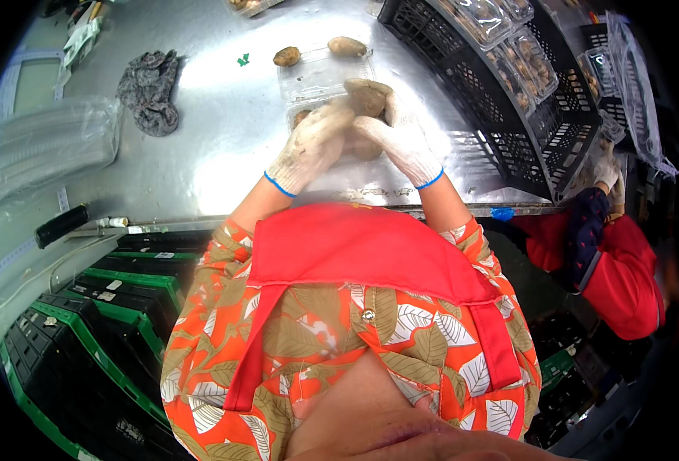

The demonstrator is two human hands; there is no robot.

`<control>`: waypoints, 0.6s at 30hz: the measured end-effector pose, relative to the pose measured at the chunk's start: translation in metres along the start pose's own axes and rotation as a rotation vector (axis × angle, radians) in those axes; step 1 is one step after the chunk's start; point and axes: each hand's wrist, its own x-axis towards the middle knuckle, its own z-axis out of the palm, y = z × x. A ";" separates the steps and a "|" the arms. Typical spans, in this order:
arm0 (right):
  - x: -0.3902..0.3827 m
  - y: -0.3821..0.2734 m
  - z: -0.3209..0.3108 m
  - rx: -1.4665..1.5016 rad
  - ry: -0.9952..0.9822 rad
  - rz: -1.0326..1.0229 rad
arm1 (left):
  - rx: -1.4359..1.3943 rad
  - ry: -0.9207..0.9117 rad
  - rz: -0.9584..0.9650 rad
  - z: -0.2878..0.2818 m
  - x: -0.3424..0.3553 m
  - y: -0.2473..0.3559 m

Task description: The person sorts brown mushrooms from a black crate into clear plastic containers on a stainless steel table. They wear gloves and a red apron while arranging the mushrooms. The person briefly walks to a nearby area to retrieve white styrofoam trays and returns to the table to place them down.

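Note:
Both my hands wear white knit gloves with blue cuffs and meet over the steel table. My right hand (pixel 402 142) is closed round a brown potato-like tuber (pixel 368 101), thumb below and fingers curving over its far side. My left hand (pixel 314 144) reaches to the tuber's left side; its fingertips are blurred and partly hidden. Under the hands lies a clear plastic clamshell box (pixel 306 75), its far half bare. Two more tubers rest at its far edge, a small dark tuber (pixel 286 56) and a longer pale tuber (pixel 348 47). Others show partly beneath my hands.
A crumpled grey cloth (pixel 151 91) and stacked clear plastic trays (pixel 59 146) lie to the left. On the right, a black crate (pixel 501 107) holds filled clear boxes. Green-and-black crates (pixel 101 315) stand below left. A co-worker's red sleeve (pixel 624 284) is at the right.

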 end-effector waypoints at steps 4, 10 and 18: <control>-0.001 -0.008 0.002 -0.278 0.013 0.000 | 0.507 0.049 0.034 -0.022 0.005 -0.008; 0.002 0.007 -0.001 0.001 0.096 -0.062 | -0.219 0.169 -0.106 0.010 0.009 0.012; -0.003 -0.003 -0.007 -0.058 0.132 -0.027 | -0.059 0.246 -0.023 0.003 0.013 0.010</control>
